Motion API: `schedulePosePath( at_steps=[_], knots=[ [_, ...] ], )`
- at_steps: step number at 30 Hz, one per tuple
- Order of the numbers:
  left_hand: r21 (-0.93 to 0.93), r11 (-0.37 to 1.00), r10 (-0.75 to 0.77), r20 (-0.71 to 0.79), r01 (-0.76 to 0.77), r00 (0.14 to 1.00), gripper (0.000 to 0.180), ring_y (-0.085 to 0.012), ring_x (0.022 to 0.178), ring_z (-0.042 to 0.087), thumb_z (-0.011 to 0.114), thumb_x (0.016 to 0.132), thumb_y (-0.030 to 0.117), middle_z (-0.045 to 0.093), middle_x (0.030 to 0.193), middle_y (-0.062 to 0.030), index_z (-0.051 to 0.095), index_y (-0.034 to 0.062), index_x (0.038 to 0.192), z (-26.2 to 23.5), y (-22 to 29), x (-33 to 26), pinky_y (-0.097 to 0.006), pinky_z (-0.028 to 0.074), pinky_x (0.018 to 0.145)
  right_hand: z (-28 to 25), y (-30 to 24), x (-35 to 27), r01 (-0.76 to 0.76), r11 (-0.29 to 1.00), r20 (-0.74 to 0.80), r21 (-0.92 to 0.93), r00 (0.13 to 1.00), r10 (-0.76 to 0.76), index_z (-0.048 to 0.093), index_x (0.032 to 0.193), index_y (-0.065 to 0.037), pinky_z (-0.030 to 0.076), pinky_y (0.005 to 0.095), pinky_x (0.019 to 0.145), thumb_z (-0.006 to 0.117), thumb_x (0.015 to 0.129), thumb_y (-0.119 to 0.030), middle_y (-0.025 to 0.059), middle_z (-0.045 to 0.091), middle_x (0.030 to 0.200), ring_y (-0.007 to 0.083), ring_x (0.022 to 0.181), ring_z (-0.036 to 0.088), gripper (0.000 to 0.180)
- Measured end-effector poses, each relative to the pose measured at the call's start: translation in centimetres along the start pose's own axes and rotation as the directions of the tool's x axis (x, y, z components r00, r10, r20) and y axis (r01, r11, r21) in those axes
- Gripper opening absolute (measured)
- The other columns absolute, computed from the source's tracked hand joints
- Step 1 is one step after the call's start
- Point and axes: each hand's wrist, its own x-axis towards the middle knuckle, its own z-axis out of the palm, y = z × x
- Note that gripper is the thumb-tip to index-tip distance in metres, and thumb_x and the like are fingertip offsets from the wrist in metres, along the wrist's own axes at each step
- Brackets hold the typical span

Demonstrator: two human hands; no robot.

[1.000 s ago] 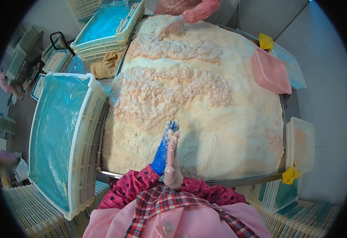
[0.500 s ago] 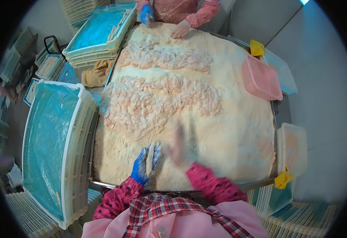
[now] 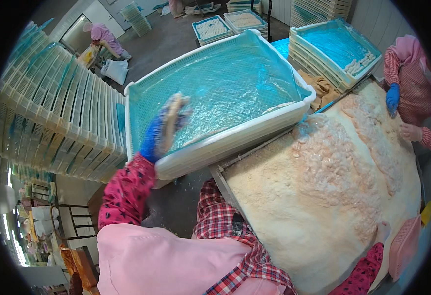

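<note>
My left hand [image 3: 159, 132], in a blue glove, is raised over a white crate [image 3: 215, 147] lined with blue-green plastic film. It is closed on a pale, crumb-coated strip of meat [image 3: 172, 115], smeared by motion. At the lower right my right hand [image 3: 383, 232], in a pale glove, is at the near end of a heap of wet pinkish raw meat pieces [image 3: 323, 152]. Its fingers blend into the heap, so their grip is unclear. Pale crumbs [image 3: 284, 221] cover the worktable around the meat.
Tall stacks of crates [image 3: 63, 113] stand at the left. Another film-lined crate [image 3: 336, 46] holding coated strips sits at the far right. A co-worker [image 3: 415, 83] stands across the table, while another person [image 3: 105, 39] bends far back. A pink basket [image 3: 405, 248] is by the right edge.
The view has swung left. My left hand has moved from above the crumbs to over the lined crate, still holding the strip. My right hand has moved away from it to the meat heap.
</note>
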Motion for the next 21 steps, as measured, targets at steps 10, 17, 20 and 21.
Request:
schedulePosePath(
  at_steps=[10,17,20,21],
  knots=[
    [0.255,0.834,-0.535,0.150,0.490,0.832,0.061,-0.0228,0.124,0.042,0.040,0.093,0.046,0.043,0.135,-0.0147,0.037,0.0001,0.134,-11.6,-1.0,-1.4,-0.037,0.029,0.107,-1.6,0.0,-0.7,-0.172,0.804,0.151,0.569,0.983,0.103,0.055,0.086,-0.003,0.041,0.0218,0.060,0.059,0.079,-0.009,0.0016,0.050,0.070,0.0111,0.064,0.050,0.010],
    [0.333,0.932,-0.121,-0.085,0.143,0.989,0.050,-0.0211,0.119,0.046,0.043,0.095,0.034,0.046,0.131,-0.0141,0.038,0.0041,0.134,-5.5,-0.3,1.2,-0.034,0.032,0.103,1.5,-10.8,-16.1,0.260,0.864,0.096,0.431,0.939,-0.330,0.055,0.107,-0.002,0.047,0.0305,0.079,0.053,0.083,-0.005,0.0041,0.056,0.092,0.0137,0.085,0.056,0.025],
    [0.220,0.960,-0.172,-0.032,0.174,0.985,0.049,-0.0205,0.119,0.046,0.044,0.095,0.030,0.046,0.132,-0.0136,0.037,0.0022,0.134,0.0,-1.8,0.0,-0.035,0.033,0.103,4.3,-18.5,-21.3,0.596,0.737,0.633,0.319,0.445,-0.633,0.062,0.100,-0.006,0.043,0.0393,0.088,0.071,0.067,-0.011,0.0135,0.060,0.100,0.0309,0.099,0.055,0.035],
    [0.109,0.964,-0.239,-0.037,0.241,0.970,0.050,-0.0206,0.122,0.044,0.048,0.094,0.029,0.044,0.133,-0.0138,0.036,0.0028,0.135,1.8,-3.4,-0.3,-0.035,0.032,0.104,5.8,-15.8,-21.8,0.464,0.817,0.677,0.342,0.481,-0.557,0.061,0.103,-0.006,0.041,0.0393,0.092,0.074,0.063,-0.014,0.0135,0.058,0.107,0.0308,0.104,0.052,0.043]
  ],
)
